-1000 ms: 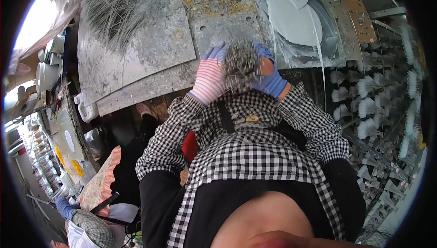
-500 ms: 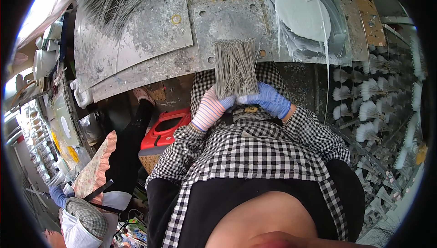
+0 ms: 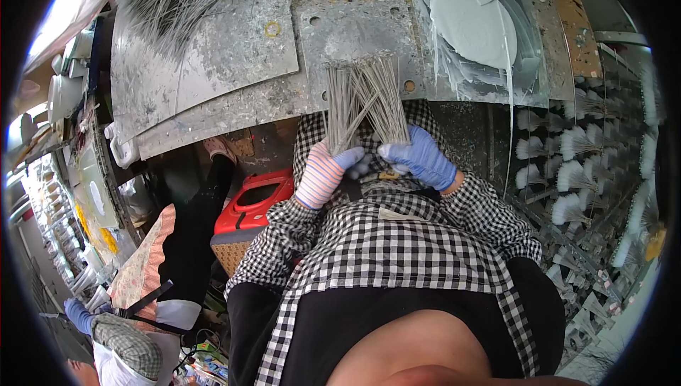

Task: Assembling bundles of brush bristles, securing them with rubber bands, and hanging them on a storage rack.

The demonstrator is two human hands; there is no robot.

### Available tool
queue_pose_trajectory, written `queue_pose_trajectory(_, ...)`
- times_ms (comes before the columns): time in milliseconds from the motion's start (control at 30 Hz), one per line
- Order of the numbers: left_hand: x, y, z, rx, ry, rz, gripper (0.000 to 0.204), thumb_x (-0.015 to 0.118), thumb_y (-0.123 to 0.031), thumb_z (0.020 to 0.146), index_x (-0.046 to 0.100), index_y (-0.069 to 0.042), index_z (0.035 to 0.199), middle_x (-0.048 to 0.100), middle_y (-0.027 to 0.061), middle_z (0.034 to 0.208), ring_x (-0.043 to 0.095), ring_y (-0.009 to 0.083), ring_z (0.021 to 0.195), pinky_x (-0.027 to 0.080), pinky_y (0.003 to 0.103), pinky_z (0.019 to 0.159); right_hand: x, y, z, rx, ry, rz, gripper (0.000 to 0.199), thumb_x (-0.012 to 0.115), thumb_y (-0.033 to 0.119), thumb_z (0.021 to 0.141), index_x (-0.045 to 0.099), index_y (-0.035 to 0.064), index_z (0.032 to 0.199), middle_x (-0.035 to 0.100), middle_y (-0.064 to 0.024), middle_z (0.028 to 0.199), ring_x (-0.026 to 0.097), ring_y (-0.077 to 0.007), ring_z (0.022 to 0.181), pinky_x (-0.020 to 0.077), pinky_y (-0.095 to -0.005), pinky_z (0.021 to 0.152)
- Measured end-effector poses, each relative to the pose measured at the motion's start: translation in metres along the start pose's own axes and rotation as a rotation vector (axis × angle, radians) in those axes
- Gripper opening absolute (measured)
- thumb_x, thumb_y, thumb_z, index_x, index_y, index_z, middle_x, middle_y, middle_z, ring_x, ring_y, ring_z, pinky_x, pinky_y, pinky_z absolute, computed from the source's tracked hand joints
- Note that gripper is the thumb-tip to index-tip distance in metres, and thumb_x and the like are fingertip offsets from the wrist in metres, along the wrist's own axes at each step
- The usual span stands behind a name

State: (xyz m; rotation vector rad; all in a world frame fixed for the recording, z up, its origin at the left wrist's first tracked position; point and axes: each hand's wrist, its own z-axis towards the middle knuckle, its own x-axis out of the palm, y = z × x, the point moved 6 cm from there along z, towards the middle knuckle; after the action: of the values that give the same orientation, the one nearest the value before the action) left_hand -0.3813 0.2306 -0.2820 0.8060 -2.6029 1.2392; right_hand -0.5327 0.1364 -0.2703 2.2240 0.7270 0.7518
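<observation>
A bundle of thin grey wire-like strands (image 3: 342,99) is parted into two bunches that lean against each other and cross near the middle. My left hand (image 3: 328,172), in a striped pink and blue glove, is closed round the lower end of the left bunch. In a blue glove, my right hand (image 3: 423,159) grips the lower end of the right bunch. The far ends of the strands rest over the near edge of the grey-stained worktable (image 3: 358,38). My fingertips between the bunches are blurred.
A heap of loose grey strands (image 3: 170,3) lies on a board at the far left. White paste (image 3: 472,24) covers a plate at the far right. White-tipped brush-like tufts (image 3: 578,138) hang in a rack on the right. A red-topped box (image 3: 259,202) and a co-worker's blue-gloved hand (image 3: 78,315) are at left.
The single bundle has split into two bunches, with a gap opened between their lower ends. My hands have moved slightly apart.
</observation>
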Motion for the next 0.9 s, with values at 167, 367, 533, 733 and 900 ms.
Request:
queue_pose_trajectory(167, -0.046, -0.044, -0.035, 0.176, -0.114, 0.409, 0.027, 0.07, -0.014, 0.092, 0.066, 0.002, 0.113, 0.072, 0.0057, 0.096, 0.063, 0.0092, 0.077, 0.05, 0.024, 0.07, -0.042, 0.017, -0.028, -0.22, -0.134, -0.774, 0.064, 0.071, 0.04, 0.085, 0.057, -0.0042, 0.129, 0.07, -0.018, 0.109, 0.07, -0.0281, 0.095, 0.057, -0.0322, 0.084)
queue_pose_trajectory(367, -0.113, -0.05, -0.063, 0.194, -0.312, 0.241, 0.021, 0.072, -0.021, 0.092, 0.065, -0.003, 0.1, 0.061, 0.0009, 0.079, 0.055, 0.0073, 0.066, 0.046, 0.023, 0.062, -0.083, 0.044, -0.056, -0.187, -0.253, -0.383, 0.046, 0.07, 0.031, 0.089, 0.061, 0.0015, 0.123, 0.069, -0.0099, 0.1, 0.068, -0.0199, 0.083, 0.0584, -0.0347, 0.079)
queue_pose_trajectory(533, -0.031, -0.043, -0.046, 0.306, -0.252, 0.052, 0.03, 0.071, -0.013, 0.09, 0.059, 0.0, 0.115, 0.062, 0.0023, 0.084, 0.059, 0.0105, 0.071, 0.048, 0.025, 0.066, -0.013, 0.04, -0.03, -0.241, -0.057, -0.129, 0.052, 0.077, 0.028, 0.086, 0.056, -0.0011, 0.123, 0.059, -0.005, 0.086, 0.058, -0.0096, 0.064, 0.0519, -0.0233, 0.055)
queue_pose_trajectory(733, 0.016, 0.036, 0.007, 0.12, 0.026, -0.238, 0.048, 0.068, 0.002, 0.085, 0.052, -0.002, 0.13, 0.063, 0.0073, 0.117, 0.061, 0.0154, 0.105, 0.052, 0.028, 0.092, 0.009, -0.016, 0.015, 0.042, -0.008, -0.157, 0.068, 0.079, 0.047, 0.083, 0.053, -0.0002, 0.124, 0.066, -0.0069, 0.095, 0.064, -0.0105, 0.069, 0.0553, -0.0216, 0.055)
queue_pose_trajectory(900, 0.021, 0.05, 0.024, 0.172, 0.07, -0.185, 0.045, 0.065, -0.01, 0.091, 0.049, -0.006, 0.133, 0.063, 0.0063, 0.119, 0.062, 0.0177, 0.102, 0.052, 0.03, 0.093, 0.015, -0.013, 0.021, -0.108, -0.006, -0.125, 0.092, 0.084, 0.048, 0.077, 0.043, -0.0031, 0.14, 0.059, -0.0151, 0.127, 0.058, -0.023, 0.115, 0.0499, -0.0344, 0.098)
